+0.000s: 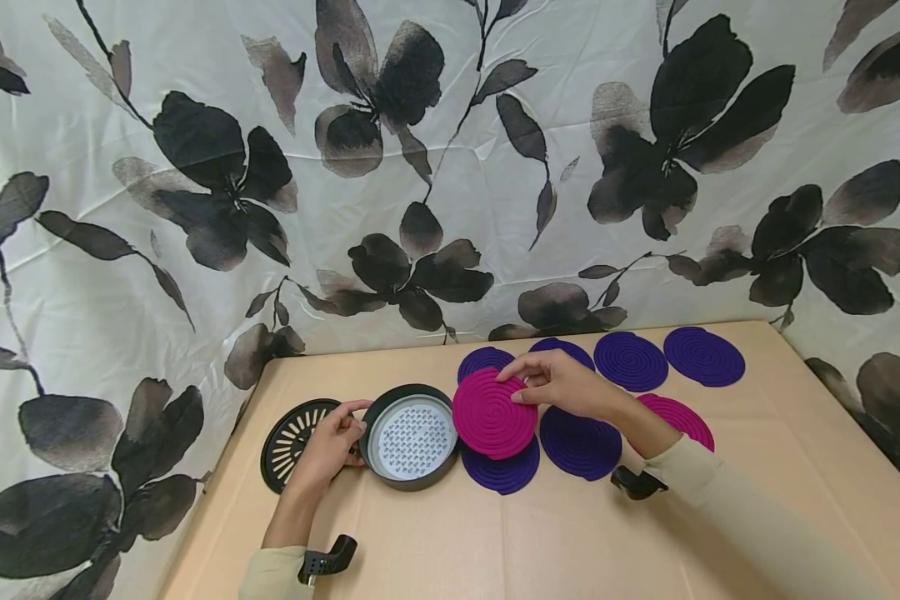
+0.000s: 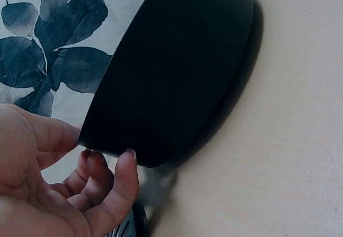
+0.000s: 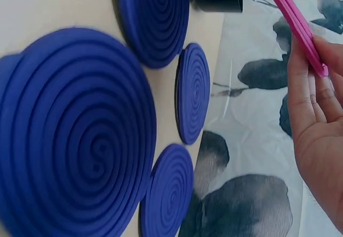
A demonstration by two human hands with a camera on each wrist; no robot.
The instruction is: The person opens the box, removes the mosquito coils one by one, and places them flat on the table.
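Note:
My left hand pinches the near-left rim of a round black container. A pale grey base with a pattern of small marks shows inside it. In the left wrist view the dark outer wall hides the inside, and the thumb and fingers meet at its edge. With thumb and fingers, my right hand grips a pink spiral coaster by its edge. This coaster is raised just right of the container, partly over a purple spiral coaster. Edge-on, the pink coaster appears in the right wrist view.
Several purple spiral coasters lie across the table. Another pink coaster sits partly behind the right forearm. Beside the left hand lies a black slotted disc. A flower-printed cloth hangs behind the table.

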